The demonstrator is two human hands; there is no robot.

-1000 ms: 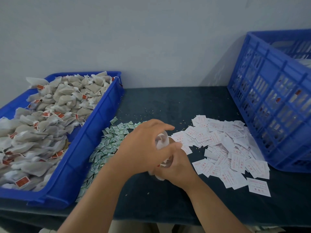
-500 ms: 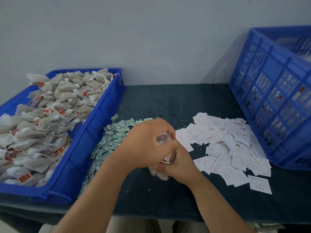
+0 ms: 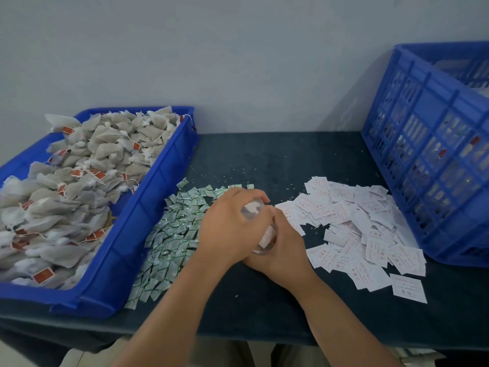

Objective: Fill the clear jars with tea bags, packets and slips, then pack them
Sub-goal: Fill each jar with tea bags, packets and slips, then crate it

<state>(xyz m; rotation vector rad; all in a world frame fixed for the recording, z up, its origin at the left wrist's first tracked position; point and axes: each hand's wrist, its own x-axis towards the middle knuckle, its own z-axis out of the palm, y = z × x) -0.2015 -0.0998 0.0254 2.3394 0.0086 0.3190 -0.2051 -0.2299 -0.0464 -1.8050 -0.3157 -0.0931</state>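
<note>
**Hands clasped on a clear jar at mid-table**

Left hand (image 3: 232, 229) lies over the upper part of the clear jar (image 3: 256, 211), its fingers curled across the mouth and its thumb side toward the viewer. Right hand (image 3: 287, 251) grips the lower part of the same jar from the right and below, fingers wrapped round it. The jar is tilted, almost wholly covered by the two hands, and sits low over the dark table (image 3: 277, 157), in the middle between two loose piles. White material shows through its wall; what kind cannot be told. Whether the jar's base touches the table cannot be told either.

Just left of the hands, and partly hidden under the left wrist, spreads a heap of green packets (image 3: 172, 234). Just right of them lies a wider scatter of white slips (image 3: 354, 226) printed in red, the nearest ones touching the right hand's knuckles. Beyond the packets, a blue tray (image 3: 148, 223) along the left edge is heaped with tea bags (image 3: 87, 176) bearing red tags. A tall blue crate (image 3: 428, 160) with slotted walls stands on the right edge, just beside the slips. Small pale grains (image 3: 238, 172) dot the table behind the hands.
</note>
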